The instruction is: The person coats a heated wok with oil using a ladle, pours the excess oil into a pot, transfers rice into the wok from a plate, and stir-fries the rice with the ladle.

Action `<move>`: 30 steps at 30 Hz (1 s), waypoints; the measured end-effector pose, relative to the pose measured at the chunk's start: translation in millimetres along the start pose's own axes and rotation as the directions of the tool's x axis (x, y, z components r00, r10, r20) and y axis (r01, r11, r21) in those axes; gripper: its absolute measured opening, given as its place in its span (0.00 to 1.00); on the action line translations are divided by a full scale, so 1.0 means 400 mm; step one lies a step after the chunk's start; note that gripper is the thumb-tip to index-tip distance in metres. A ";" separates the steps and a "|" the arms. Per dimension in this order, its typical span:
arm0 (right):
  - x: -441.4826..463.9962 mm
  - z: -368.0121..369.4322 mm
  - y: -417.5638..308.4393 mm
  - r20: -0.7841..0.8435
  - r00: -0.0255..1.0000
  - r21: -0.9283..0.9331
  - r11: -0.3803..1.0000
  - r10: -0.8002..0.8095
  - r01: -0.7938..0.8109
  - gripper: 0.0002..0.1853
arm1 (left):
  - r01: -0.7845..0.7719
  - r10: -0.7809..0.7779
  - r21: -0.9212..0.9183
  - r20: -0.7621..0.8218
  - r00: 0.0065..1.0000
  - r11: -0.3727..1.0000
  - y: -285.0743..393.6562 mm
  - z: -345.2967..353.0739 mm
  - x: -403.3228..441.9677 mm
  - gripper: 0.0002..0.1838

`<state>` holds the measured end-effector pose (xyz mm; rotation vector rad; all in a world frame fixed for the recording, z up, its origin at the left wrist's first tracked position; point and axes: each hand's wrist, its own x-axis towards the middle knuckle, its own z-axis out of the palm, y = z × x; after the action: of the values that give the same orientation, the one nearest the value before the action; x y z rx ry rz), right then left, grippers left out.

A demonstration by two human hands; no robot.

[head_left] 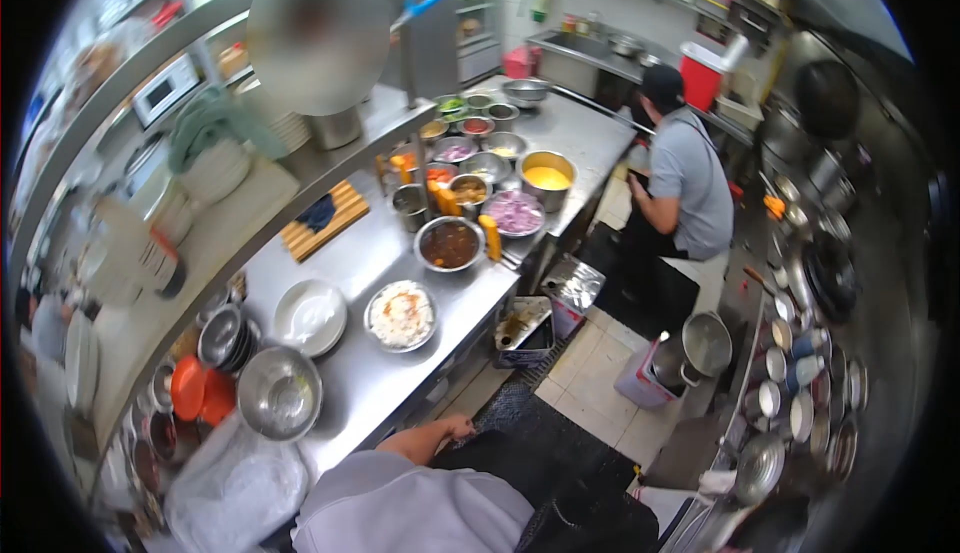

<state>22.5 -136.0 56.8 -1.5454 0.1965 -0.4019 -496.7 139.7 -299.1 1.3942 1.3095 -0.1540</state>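
Note:
My left hand [458, 427] is low in the head view, beside the front edge of the steel counter [455, 318]. Its fingers are too small and blurred to read, and nothing can be made out in them. No part of my right hand shows. On the counter near my left arm are a bowl of white food with orange sauce [401, 316], a white plate [311, 318] and a metal bowl [280, 393]. Farther along stand a bowl of dark sauce [449, 244], chopped onion [513, 212] and a pot of yellow liquid [548, 173].
A co-worker in a grey shirt [690, 178] is low in the aisle near the far counter end. Tins [523, 328], a bucket [645, 378] and black mats [640, 288] lie on the floor. Pans and cups [800, 413] line the right side; a shelf [230, 238] overhangs the left.

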 end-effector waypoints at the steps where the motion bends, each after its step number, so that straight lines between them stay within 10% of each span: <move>1: 0.246 -0.050 0.217 0.206 0.978 -0.052 0.998 -0.025 0.036 0.41 | -0.001 0.000 0.075 0.009 1.000 0.997 0.006 -0.009 0.002 0.17; 3: 0.223 0.058 0.161 0.100 0.994 0.224 0.974 -0.050 0.026 0.11 | -0.014 0.009 0.084 0.059 0.998 0.996 0.038 -0.008 -0.006 0.15; 5: 0.127 0.100 0.072 0.086 0.992 0.204 0.976 -0.096 0.077 0.10 | 0.054 -0.055 -0.323 0.005 0.998 0.945 0.066 -0.007 -0.002 0.13; 11: -0.001 0.156 0.072 0.168 0.985 0.043 0.999 -0.036 0.029 0.17 | -0.325 0.397 -0.322 0.188 0.899 0.889 0.426 0.032 -0.033 0.22; 15: -0.044 0.182 0.085 0.274 0.961 0.027 0.999 0.026 -0.035 0.15 | -0.486 0.718 -0.531 0.557 0.418 0.695 0.848 0.040 -0.256 0.25; 19: -0.075 0.201 0.080 0.345 0.937 0.014 0.998 0.051 -0.059 0.13 | -0.512 0.714 -0.609 0.700 0.010 0.605 1.038 0.070 -0.368 0.25; 22: -0.105 0.189 0.064 0.398 0.918 0.034 0.999 0.002 -0.017 0.15 | -0.619 0.727 -0.502 0.666 0.169 0.604 1.004 0.104 -0.292 0.27; 26: -0.105 0.159 0.096 0.412 0.911 0.000 1.000 0.029 -0.031 0.14 | -0.648 0.693 -0.250 0.321 0.645 0.719 0.771 0.070 -0.146 0.35; 30: -0.119 0.139 0.086 0.404 0.914 -0.055 0.998 0.035 -0.014 0.13 | -0.440 0.450 -0.195 0.008 0.893 0.877 0.356 -0.028 -0.007 0.42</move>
<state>3.7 -67.5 18.3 -1.6397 -0.0993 -0.0495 -398.6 187.0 -206.4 1.4783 0.9010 0.2396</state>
